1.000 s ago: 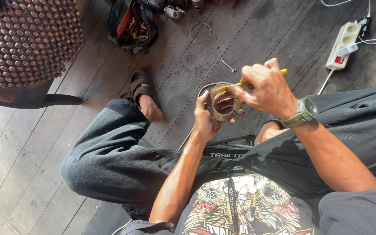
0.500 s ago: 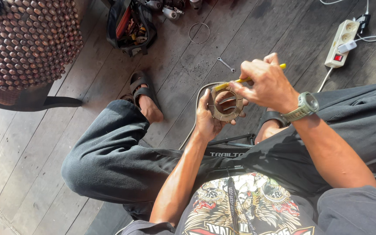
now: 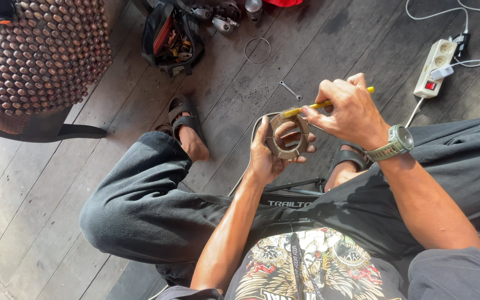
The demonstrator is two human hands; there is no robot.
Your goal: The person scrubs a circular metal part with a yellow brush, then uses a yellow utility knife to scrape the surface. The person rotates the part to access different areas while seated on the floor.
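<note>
Gripping a notched metal ring [image 3: 287,136], left hand [image 3: 268,155]; right hand [image 3: 348,111] pinches yellow brush [image 3: 320,104]; tool bag [image 3: 173,36] contents indistinct.

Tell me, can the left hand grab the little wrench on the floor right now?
Probably not right away: the left hand is full, gripping the round ring part. The wrench lies uncovered on bare floorboards beyond it, so an emptied hand likely could.

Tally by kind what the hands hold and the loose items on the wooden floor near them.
Round notched metal ring part, in left hand: 1
Yellow-handled brush, in right hand: 1
Small metal wrench: 1
Thin wire ring: 1
White power strip: 1
Black tool bag: 1
Total: 6
</note>
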